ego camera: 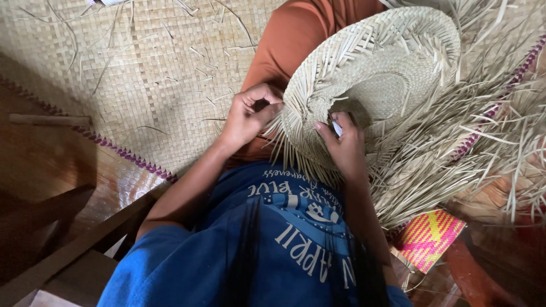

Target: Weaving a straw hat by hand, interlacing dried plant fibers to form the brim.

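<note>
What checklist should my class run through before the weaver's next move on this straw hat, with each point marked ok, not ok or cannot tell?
1. Left hand pinches strands at the hat brim: ok.
2. Right hand steadies the straw hat: ok.
3. Hat rests on the lap: ok.
4. Loose strips tidy: not ok, they splay out.
5. Small pale thing under the right fingers, what it is: cannot tell.
6. Woven mat underneath lies flat: ok.

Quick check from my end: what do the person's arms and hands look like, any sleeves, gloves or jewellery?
Both forearms are bare. The left hand and right hand wear no gloves, and no rings, bracelets or watch show. A short blue sleeve covers the left upper arm, part of a blue T-shirt with pale print on the front. The right sleeve is mostly hidden.
</note>
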